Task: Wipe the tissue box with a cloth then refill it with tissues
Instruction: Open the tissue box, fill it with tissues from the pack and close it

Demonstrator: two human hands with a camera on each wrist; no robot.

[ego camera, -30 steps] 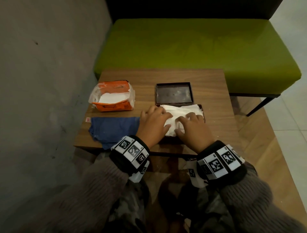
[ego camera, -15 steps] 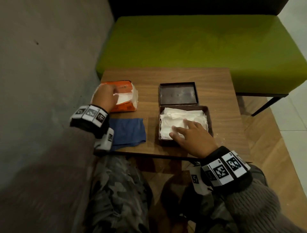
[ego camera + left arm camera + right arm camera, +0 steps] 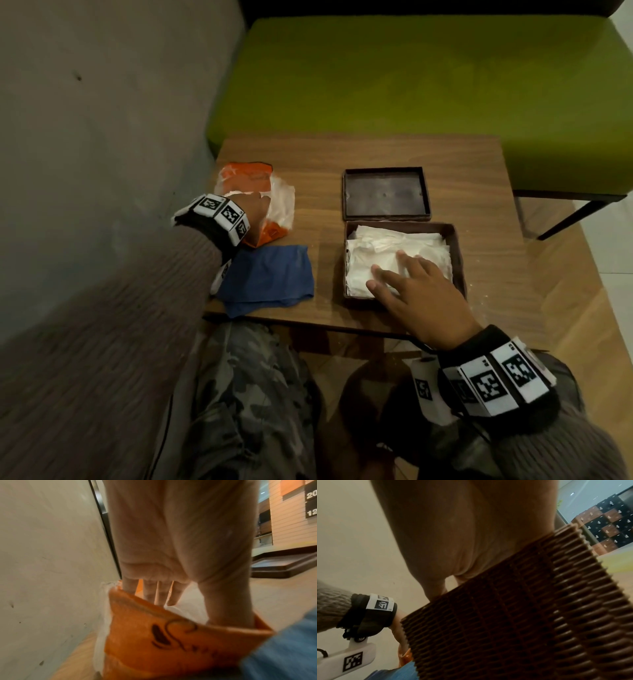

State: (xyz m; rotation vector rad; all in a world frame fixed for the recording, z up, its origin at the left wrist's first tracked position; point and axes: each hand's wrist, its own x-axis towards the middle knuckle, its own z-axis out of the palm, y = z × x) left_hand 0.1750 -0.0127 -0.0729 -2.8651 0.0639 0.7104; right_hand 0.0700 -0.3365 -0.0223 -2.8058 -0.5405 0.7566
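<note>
The brown tissue box (image 3: pixel 457 260) stands open near the table's front edge with white tissues (image 3: pixel 383 246) inside. My right hand (image 3: pixel 387 274) lies flat on those tissues, fingers straight. The right wrist view shows mostly the box's woven wall (image 3: pixel 522 615). The box lid (image 3: pixel 385 193) lies upside down just behind the box. My left hand (image 3: pixel 263 205) reaches into the orange tissue pack (image 3: pixel 253 174) at the table's left. Straight fingers (image 3: pixel 154 593) and thumb go down into the pack (image 3: pixel 171 642) on either side of white tissue; the tips are hidden. A blue cloth (image 3: pixel 270 277) lies flat between pack and front edge.
The small wooden table (image 3: pixel 376 154) stands against a grey wall (image 3: pixel 102 102) on the left. A green bench (image 3: pixel 411 68) runs behind it. Bare wood shows behind the lid and right of the box. My knees are under the front edge.
My left hand left the tissues in the box, crossed over to the orange pack and has now pushed its fingers into it. The right hand stays flat on the tissues.
</note>
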